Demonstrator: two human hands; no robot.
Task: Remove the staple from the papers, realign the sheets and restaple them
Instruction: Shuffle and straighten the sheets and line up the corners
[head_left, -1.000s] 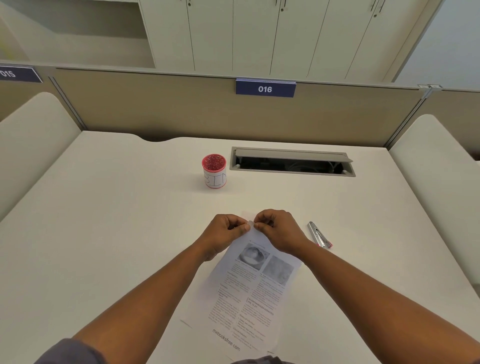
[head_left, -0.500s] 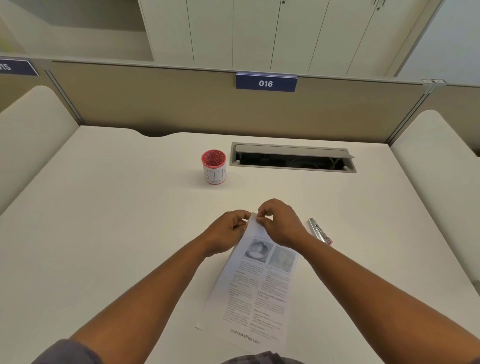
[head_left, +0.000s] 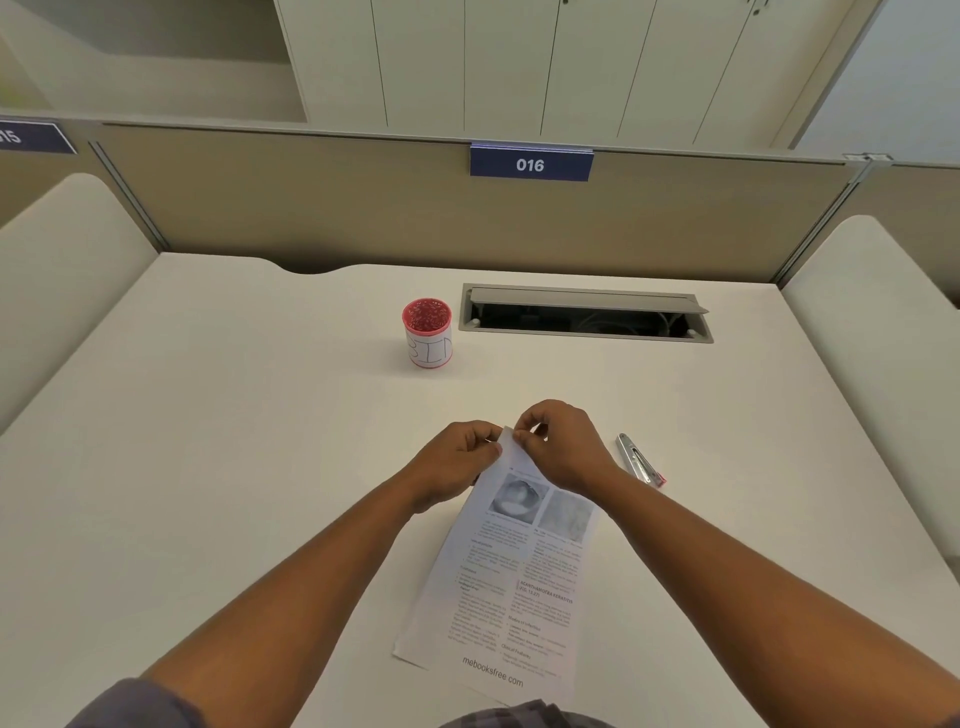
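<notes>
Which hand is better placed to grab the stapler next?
Right. The stapler lies just beside the right hand; the left hand sits across the papers, pinching their corner.

We read "016" in white on the dark blue rectangular sign (head_left: 530, 164) clipped atop the beige partition at upper centre. At the far upper left, a second blue sign (head_left: 32, 137) shows "15". The red-rimmed white cup (head_left: 428, 333) bears handwritten "BIN". The printed white paper sheet (head_left: 511, 577) reads "mebooksfree.com" along its bottom; its body text is too small for us.
</notes>
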